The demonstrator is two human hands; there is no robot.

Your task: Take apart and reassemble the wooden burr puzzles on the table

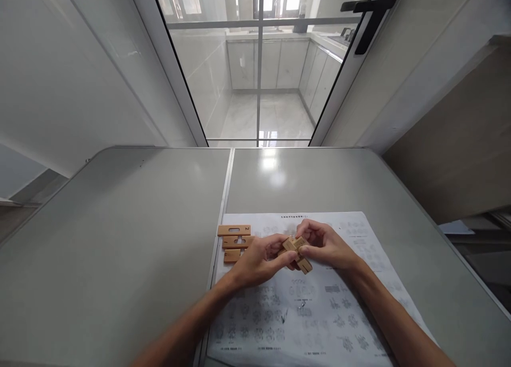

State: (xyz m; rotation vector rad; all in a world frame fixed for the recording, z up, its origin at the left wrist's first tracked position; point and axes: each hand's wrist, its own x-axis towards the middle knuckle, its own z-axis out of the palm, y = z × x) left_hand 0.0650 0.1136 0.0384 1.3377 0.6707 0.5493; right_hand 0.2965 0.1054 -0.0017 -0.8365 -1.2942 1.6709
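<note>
Both hands hold a cluster of interlocked wooden puzzle pieces [297,245] above a printed sheet. My left hand [261,258] grips its left side, thumb laid along the lower edge. From the right, my right hand [325,244] pinches the cluster with thumb and fingers. One block end sticks out toward the lower right. Just left of my left hand lie three flat wooden pieces: a slotted one marked 2 [234,230], a notched one [231,242] below it, and a third [232,256] partly hidden by my left hand.
The printed sheet [315,324] with rows of small diagrams lies under my hands on the grey table [159,223]. A metal seam [226,180] runs down the tabletop. Beyond the far edge stands a glass door [259,79] with a black handle [369,6].
</note>
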